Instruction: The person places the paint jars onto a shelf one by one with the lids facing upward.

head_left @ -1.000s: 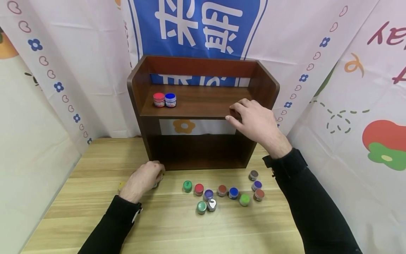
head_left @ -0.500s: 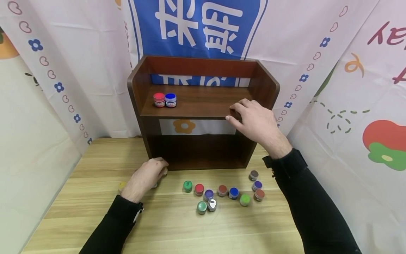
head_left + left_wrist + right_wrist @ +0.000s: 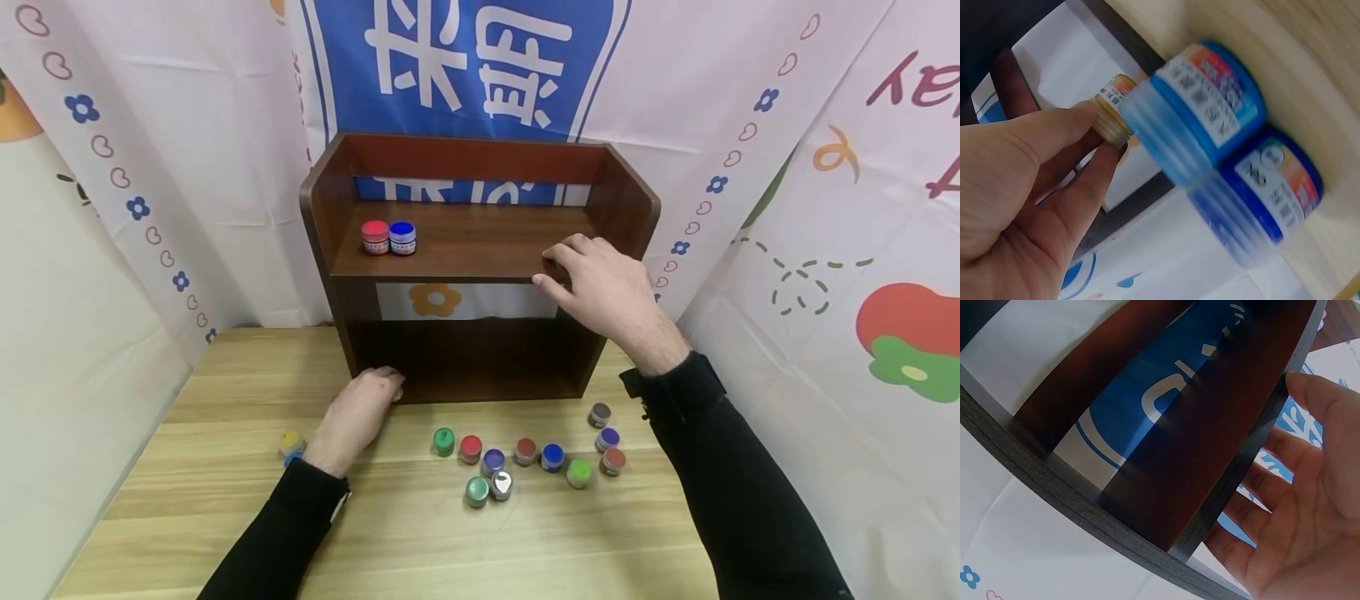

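My left hand (image 3: 358,419) is at the lower left front corner of the brown two-tier shelf (image 3: 465,385). Its thumb and fingertips pinch a small golden-yellow paint jar (image 3: 1113,103), plain in the left wrist view but hidden by the hand in the head view. Close by, a light-blue paint jar (image 3: 1210,94) and a dark-blue one (image 3: 1279,181) stand side by side. My right hand (image 3: 603,287) rests at the right end of the upper board, thumb tip on the board's front edge (image 3: 1241,450), fingers loosely spread and holding no jar.
On the upper board stand a red-lidded jar (image 3: 376,237) and a blue-lidded jar (image 3: 402,238). Several more paint jars, among them a green one (image 3: 443,442) and a silver-lidded one (image 3: 501,484), are scattered before the shelf. A yellow jar (image 3: 291,442) stands at the left. Printed cloth hangs around.
My left hand has shifted slightly right and up toward the shelf's lower corner with its jar, uncovering a blue jar near the wrist. The right hand stays put.
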Tool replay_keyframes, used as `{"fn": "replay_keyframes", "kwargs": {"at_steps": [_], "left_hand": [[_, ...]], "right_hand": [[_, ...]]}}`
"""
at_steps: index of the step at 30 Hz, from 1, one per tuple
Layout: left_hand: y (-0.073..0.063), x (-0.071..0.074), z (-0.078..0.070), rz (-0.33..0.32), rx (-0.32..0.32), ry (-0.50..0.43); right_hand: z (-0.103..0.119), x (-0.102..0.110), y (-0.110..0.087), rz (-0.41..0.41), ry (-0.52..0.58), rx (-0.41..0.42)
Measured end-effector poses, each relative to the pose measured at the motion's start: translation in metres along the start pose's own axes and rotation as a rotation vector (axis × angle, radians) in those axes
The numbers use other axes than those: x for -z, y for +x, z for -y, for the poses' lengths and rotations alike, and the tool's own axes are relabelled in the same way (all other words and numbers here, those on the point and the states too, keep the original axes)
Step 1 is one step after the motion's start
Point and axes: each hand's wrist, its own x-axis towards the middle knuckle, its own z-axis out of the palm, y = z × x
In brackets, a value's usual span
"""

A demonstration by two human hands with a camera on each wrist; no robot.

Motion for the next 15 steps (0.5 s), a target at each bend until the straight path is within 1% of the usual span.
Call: {"fn": "replay_keyframes", "kwargs": {"at_steps": [6, 15], "left_hand": [[0.004, -0.007, -0.002, 0.022, 0.011, 0.03], [0.011, -0.015, -0.004, 0.045, 0.047, 0.039]], "right_hand": [[0.0, 0.0, -0.001, 0.003, 0.005, -0.007], [0.0, 0.0, -0.001, 0.003, 0.003, -0.011]]}}
